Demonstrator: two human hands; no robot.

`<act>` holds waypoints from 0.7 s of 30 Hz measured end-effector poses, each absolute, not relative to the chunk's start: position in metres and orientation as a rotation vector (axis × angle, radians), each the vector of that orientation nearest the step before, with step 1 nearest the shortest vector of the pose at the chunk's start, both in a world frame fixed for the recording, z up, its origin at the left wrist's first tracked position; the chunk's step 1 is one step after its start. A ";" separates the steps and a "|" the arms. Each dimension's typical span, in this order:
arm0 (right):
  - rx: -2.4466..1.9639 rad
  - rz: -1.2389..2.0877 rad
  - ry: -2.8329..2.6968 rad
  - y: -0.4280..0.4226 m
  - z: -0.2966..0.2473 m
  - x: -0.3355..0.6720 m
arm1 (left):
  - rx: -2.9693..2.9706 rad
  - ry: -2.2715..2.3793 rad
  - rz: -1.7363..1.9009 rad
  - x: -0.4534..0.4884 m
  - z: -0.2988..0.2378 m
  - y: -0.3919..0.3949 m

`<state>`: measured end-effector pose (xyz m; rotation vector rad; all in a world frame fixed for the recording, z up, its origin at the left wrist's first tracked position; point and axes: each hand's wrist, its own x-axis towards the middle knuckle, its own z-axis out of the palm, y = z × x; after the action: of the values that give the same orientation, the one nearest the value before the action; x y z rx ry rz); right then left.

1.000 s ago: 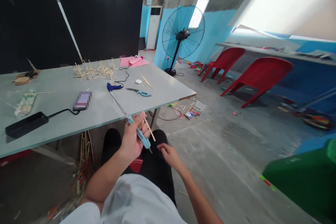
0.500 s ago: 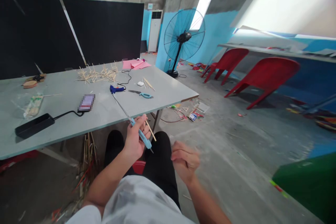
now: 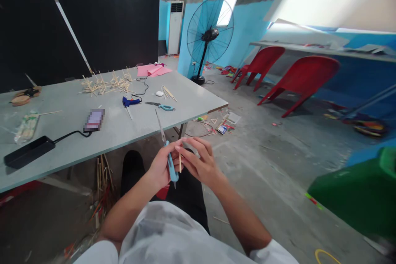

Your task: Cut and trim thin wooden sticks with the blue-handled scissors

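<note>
My left hand [image 3: 161, 165] is closed around a long thin blade with a light blue handle [image 3: 172, 167], its blade slanting up toward the table edge. A short wooden stick [image 3: 180, 162] hangs from the fingertips where both hands meet. Over it bends my right hand [image 3: 201, 161], thumb and fingers pinched at the stick's upper end. That end is hidden by the fingers. Both hands are above my lap, just off the table's near edge.
On the table [image 3: 198, 101] lie blue-handled scissors [image 3: 163, 107], a blue glue gun [image 3: 131, 102], loose sticks [image 3: 169, 93], stick frames [image 3: 107, 83], pink paper [image 3: 153, 69], a phone [image 3: 94, 119] and a black box [image 3: 29, 152]. A green bin [image 3: 355, 189] stands right.
My right hand has moved left and up to meet my left hand at the stick. The stick now hangs more upright. The view has shifted slightly right and down.
</note>
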<state>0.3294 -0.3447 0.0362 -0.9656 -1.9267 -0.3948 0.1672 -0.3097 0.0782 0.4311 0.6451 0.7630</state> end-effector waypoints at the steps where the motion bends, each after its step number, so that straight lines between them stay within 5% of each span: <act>1: -0.939 -0.421 -1.935 -0.341 0.036 0.332 | 0.432 0.636 0.736 0.167 0.076 -0.309; 5: -0.813 -0.262 -1.842 -0.333 0.032 0.333 | 0.533 0.580 0.568 0.168 0.067 -0.307; 14: -0.782 0.866 -1.022 -0.360 0.065 0.310 | 1.275 0.813 0.640 0.150 0.052 -0.309; 21: -0.741 0.983 -0.985 -0.369 0.072 0.312 | 2.214 1.447 0.811 0.125 0.063 -0.287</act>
<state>0.3118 -0.3692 0.0717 -0.7407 -0.9849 0.9833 0.1251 -0.2872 0.0628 2.2141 1.4467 0.8106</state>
